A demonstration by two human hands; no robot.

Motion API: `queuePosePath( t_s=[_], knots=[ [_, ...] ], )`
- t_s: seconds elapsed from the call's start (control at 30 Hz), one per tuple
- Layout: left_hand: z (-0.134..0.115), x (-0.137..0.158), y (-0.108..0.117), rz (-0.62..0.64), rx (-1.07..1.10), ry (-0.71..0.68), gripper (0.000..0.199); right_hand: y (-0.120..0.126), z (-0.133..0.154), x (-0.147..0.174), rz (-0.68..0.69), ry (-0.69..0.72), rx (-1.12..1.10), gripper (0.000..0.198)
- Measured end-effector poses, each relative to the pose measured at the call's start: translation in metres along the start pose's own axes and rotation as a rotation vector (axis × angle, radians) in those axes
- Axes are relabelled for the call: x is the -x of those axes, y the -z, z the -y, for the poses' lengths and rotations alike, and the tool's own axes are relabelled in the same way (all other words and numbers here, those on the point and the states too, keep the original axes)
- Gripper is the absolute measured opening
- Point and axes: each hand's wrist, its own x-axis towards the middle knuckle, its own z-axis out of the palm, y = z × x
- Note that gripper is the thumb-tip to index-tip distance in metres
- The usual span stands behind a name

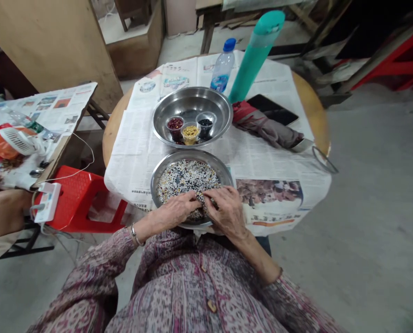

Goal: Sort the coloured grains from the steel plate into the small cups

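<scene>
In the head view, mixed grains [188,178] were held in a steel bowl [226,175] on newspaper [261,157]. The left hand [181,206] and right hand [226,208] were placed among them, near each other, fingers curled; whether anything was pinched could not be told. Three cups [190,138] were contained in a basin [192,97] just beyond.
</scene>
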Motion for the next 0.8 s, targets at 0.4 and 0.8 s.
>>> queuePosePath(
  t_s=[0.4,0.8],
  knots=[
    [0.040,-0.031,0.006,-0.412,-0.056,0.335,0.035,-0.004,0.000,-0.001,-0.023,-0.073,-0.001,0.016],
    [0.010,-0.030,-0.005,-0.139,0.083,0.005,0.024,-0.006,-0.003,0.005,-0.177,-0.123,-0.107,0.014]
  ],
)
